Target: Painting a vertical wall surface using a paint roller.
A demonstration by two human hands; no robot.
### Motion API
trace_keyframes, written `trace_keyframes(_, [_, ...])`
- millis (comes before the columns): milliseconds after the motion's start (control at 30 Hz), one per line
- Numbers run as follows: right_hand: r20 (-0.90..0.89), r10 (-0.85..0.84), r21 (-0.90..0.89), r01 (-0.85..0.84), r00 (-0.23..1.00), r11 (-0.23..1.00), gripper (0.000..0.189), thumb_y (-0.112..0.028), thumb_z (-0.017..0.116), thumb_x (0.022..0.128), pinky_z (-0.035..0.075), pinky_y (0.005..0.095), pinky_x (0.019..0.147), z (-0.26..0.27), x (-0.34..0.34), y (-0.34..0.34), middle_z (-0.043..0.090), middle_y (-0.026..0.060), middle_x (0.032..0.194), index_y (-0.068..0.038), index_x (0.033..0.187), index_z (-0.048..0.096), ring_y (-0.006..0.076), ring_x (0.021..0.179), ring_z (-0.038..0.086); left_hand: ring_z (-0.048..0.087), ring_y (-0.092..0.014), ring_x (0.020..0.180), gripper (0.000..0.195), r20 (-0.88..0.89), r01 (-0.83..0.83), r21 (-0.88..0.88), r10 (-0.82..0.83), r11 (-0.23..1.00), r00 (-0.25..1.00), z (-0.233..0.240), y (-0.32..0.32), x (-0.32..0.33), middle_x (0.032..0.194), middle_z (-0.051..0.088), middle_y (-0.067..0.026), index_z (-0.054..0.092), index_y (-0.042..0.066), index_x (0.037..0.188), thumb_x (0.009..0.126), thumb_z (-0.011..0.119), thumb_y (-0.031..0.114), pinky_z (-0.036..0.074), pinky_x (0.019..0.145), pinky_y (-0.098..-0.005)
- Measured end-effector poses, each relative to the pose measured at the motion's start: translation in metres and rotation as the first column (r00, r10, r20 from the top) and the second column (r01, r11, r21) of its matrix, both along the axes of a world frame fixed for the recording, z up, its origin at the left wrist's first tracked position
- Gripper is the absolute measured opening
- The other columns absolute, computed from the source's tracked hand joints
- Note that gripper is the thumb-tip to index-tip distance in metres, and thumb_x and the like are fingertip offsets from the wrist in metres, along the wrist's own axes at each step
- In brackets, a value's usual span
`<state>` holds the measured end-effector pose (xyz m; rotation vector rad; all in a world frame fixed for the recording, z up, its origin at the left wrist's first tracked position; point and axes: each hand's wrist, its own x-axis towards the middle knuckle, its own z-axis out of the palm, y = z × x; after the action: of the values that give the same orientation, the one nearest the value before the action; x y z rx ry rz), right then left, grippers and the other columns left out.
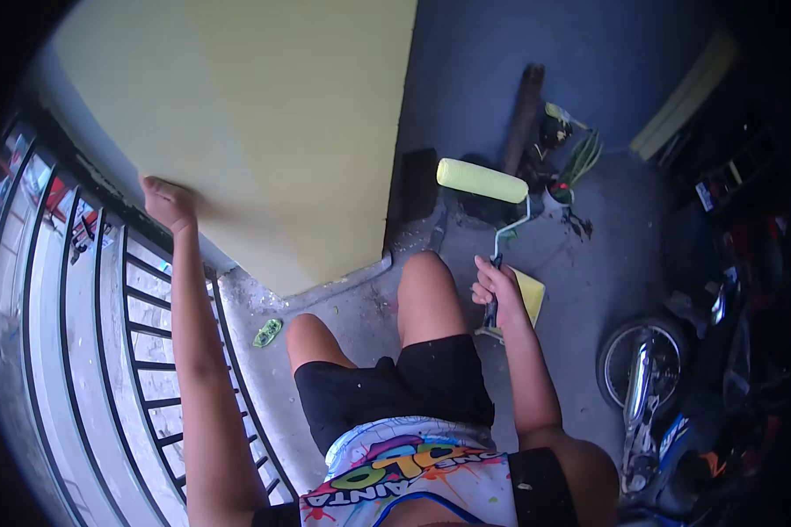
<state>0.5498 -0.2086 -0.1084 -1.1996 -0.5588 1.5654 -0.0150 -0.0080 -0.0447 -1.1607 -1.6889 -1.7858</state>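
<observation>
My right hand [503, 293] is wrapped around the dark handle of a paint roller [481, 180]. Its pale yellow cover points away from me, joined to the handle by a bent wire frame. Partly hidden behind that hand, a yellow-coated paint tray [532, 296] rests on the concrete floor. My left hand [170, 203] is at the left edge of a yellow-painted wall [303, 132], its fingers curled; whether it grips anything there is hidden. The wall has two shades of pale yellow, with a slanting border between them.
A metal railing [132, 329] runs along my left. On the floor lies a crumpled green item [267, 332]. A potted plant [577, 168] and a dark wooden post [524, 115] stand ahead. To my right is a motorcycle [643, 369].
</observation>
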Motion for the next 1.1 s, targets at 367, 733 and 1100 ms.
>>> trace_keyframes(367, [0.246,-0.066,-0.590,0.204,0.967,0.781,0.033,-0.022,0.075,0.090,0.038,0.0305,0.042,-0.272,0.149,-0.081,0.044,0.0005,0.055,-0.015,0.072,0.048,0.0154,0.042,0.046,0.054,-0.035,0.136,0.056,0.276,0.380,-0.386,-0.288,0.840,0.917,-0.123,-0.105,0.046,0.157,0.045,-0.0216,0.037,0.002,0.157,0.112,0.041,0.036,0.047,0.108,-0.0439])
trace_keyframes(733, [0.398,0.040,-0.669,0.260,0.916,0.696,0.036,-0.031,0.077,0.089,0.042,0.0327,0.043,-0.377,0.258,-0.132,0.050,0.0002,0.059,-0.015,0.071,0.051,0.0142,0.045,0.049,0.058,-0.030,0.133,0.048,0.480,0.564,-0.810,-0.369,0.161,0.796,-0.301,-0.288,0.122,0.153,0.053,-0.0164,0.048,0.003,0.151,0.108,0.056,0.023,0.045,0.112,-0.0418])
trace_keyframes(1100, [0.204,0.043,-0.789,0.139,0.978,0.599,0.038,-0.041,0.054,0.104,0.036,0.0337,0.041,-0.465,0.315,-0.146,0.042,-0.0002,0.054,-0.017,0.076,0.047,0.0168,0.040,0.041,0.060,-0.032,0.130,0.040,0.381,0.425,-0.901,-0.311,0.084,0.870,-0.271,-0.283,0.132,0.138,0.063,-0.0200,0.060,0.000,0.139,0.108,0.052,0.024,0.046,0.109,-0.0409])
